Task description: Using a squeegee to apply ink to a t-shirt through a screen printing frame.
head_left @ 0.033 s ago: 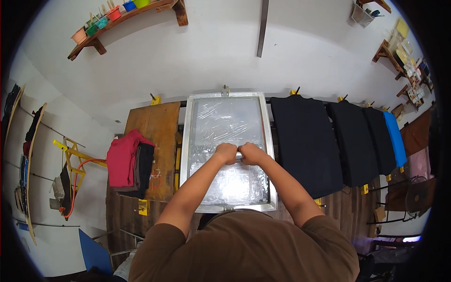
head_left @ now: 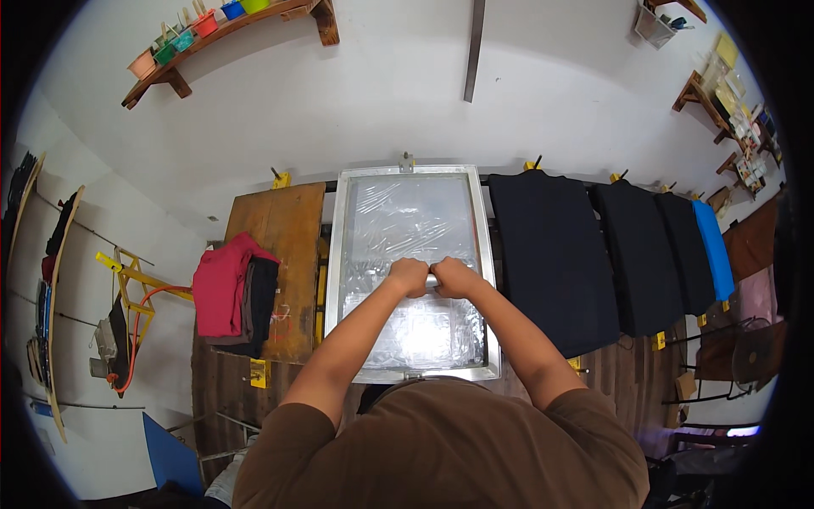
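Observation:
A silver metal-framed printing screen [head_left: 339, 280] lies flat on the bench in front of me, its mesh shiny and pale. My left hand [head_left: 408, 277] and my right hand [head_left: 458, 278] are side by side over the middle of the screen. Both are closed on a short grey squeegee handle [head_left: 433, 279], which shows only as a sliver between my fists. The blade under my hands is hidden.
A bare wooden board [head_left: 280, 246] lies left of the screen, with a pile of red and black garments [head_left: 229, 293] on its left edge. To the right, black garments [head_left: 551, 254] and a blue one [head_left: 714, 250] are stretched on boards. Yellow clamps [head_left: 280, 179] line the far edge.

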Tool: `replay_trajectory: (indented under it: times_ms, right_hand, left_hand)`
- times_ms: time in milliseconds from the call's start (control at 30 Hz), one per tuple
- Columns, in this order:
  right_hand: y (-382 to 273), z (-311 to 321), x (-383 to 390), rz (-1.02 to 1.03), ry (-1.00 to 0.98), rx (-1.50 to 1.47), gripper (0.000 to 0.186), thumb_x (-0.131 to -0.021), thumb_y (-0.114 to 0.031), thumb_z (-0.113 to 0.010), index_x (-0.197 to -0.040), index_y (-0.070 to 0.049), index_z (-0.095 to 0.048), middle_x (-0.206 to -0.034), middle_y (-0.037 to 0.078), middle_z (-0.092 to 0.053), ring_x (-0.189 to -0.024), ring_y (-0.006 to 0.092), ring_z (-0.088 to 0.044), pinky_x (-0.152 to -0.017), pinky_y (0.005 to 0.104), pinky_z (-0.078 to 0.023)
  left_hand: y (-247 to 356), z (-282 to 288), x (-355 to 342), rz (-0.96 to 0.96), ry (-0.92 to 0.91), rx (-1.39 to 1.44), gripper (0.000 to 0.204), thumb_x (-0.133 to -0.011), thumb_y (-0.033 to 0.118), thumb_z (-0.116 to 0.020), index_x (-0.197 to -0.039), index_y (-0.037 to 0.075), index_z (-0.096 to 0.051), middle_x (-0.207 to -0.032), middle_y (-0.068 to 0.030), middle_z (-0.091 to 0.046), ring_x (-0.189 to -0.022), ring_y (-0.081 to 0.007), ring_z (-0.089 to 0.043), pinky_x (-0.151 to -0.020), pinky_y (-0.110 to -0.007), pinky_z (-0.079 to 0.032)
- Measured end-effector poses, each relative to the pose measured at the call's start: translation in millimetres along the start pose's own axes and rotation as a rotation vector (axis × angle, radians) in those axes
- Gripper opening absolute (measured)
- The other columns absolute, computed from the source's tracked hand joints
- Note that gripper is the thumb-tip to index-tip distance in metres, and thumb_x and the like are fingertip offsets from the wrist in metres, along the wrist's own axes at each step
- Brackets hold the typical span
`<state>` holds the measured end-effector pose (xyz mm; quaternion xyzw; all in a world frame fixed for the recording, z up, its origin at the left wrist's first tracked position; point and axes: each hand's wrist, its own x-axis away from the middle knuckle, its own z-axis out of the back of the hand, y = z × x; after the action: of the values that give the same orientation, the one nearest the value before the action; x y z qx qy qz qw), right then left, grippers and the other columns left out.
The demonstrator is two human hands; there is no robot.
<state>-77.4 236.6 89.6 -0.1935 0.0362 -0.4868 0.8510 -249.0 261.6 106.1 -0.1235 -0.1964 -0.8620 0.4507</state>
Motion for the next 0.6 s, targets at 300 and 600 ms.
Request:
replay_trajectory:
  times_ms: [300, 600]
  right_hand:
    - [-16.8, 1.1, 15.2, -0.009, -0.045, 0.001, 0.037, -0.068, -0.015, -0.073, -0.103, -0.003, -0.072, -0.088, 0.023, -0.071, -0.086, 0.0418, -0.069, -0.08, 0.048, -0.056]
    - [-45.1, 24.1, 41.2, -0.045, -0.011, -0.083, 0.043, -0.071, -0.015, -0.071, -0.112, -0.003, -0.07, -0.092, 0.024, -0.071, -0.09, 0.0418, -0.068, -0.083, 0.0478, -0.056]
  left_hand:
    - [6.9, -7.0, 17.4, -0.002, -0.02, -0.012, 0.034, -0.072, 0.012, -0.069, -0.104, 0.01, -0.076, -0.105, -0.0166, -0.074, -0.099, -0.0337, -0.072, -0.084, -0.044, -0.059]
    - [23.0, 15.6, 62.5, -0.02, 0.052, 0.026, 0.032, -0.07, 0.013, -0.069, -0.101, 0.011, -0.077, -0.1, -0.0174, -0.074, -0.094, -0.0349, -0.072, -0.082, -0.045, -0.058]
